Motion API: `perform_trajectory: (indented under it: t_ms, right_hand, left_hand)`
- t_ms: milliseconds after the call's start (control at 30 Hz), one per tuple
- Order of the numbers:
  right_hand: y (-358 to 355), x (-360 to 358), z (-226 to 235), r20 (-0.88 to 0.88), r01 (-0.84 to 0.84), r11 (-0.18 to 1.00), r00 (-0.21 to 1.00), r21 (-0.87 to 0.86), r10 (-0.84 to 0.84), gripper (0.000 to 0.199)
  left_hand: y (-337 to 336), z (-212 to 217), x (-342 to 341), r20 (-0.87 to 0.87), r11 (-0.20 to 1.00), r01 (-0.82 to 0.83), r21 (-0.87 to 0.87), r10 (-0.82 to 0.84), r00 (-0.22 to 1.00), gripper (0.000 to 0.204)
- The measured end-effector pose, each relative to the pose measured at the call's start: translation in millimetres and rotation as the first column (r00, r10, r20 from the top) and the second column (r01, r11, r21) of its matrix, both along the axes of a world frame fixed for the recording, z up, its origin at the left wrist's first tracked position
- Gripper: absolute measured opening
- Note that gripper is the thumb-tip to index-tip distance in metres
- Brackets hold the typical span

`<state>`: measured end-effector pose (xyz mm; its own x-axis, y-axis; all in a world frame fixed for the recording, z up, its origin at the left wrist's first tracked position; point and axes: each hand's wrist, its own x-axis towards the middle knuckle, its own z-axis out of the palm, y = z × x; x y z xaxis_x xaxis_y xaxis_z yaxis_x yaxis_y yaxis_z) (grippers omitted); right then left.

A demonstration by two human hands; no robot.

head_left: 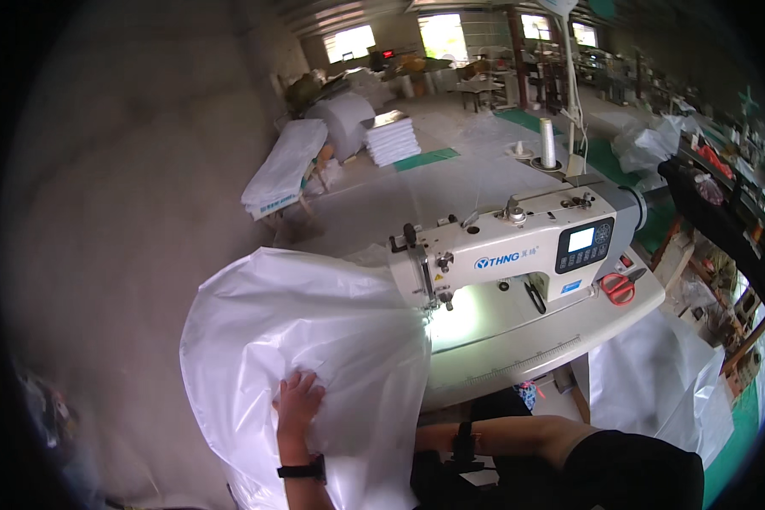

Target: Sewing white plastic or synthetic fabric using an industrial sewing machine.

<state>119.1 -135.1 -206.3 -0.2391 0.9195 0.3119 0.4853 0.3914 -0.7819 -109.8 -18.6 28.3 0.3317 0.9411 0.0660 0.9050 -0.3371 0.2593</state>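
A large white plastic sheet (255,331), wrinkled and glossy, spreads over the left end of the sewing machine's bed. Its right edge lies at the lit needle area of the white sewing machine (484,246). My left hand (299,401) rests on top of the sheet, fingers apart and palm down, gripping nothing. From the lower right my right forearm (510,435) reaches leftward in front of the bed. It passes behind the sheet's edge, which hides my right hand.
Red-handled scissors (619,289) and black thread snips (535,299) lie on the machine bed. A thread cone (547,144) stands behind the machine. More white sheeting (654,374) hangs at the right. Stacked white sheets (391,138) and a large roll (342,123) sit farther back.
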Motion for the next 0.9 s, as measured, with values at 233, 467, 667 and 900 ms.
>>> perform_trajectory:
  t_ms: [233, 467, 667, 900]
  right_hand:
    - [88.7, -42.5, 28.5, -0.022, 0.015, 0.988, 1.0, 0.155, -0.011, 0.03]
    - [159.8, -75.9, 93.9, -0.029, -0.06, 0.963, 0.997, 0.262, 0.07, 0.031]
    - [79.0, -98.8, 115.1, -0.065, -0.288, 0.92, 0.947, 0.266, 0.315, 0.033]
    - [-91.2, -19.5, 155.9, -0.183, -0.552, 0.799, 0.833, -0.237, 0.522, 0.044]
  left_hand:
    - [110.8, 39.2, 29.6, -0.108, 0.944, 0.222, -0.244, -0.254, 0.961, 0.057]
    - [135.9, 46.5, 68.4, -0.167, 0.915, 0.182, -0.359, -0.255, 0.952, 0.058]
    - [186.2, -56.8, -32.9, -0.386, 0.946, 0.324, -0.025, -0.308, 0.87, 0.057]
    - [72.7, 3.6, 25.6, -0.197, 0.956, 0.037, 0.289, 0.021, 0.98, 0.034]
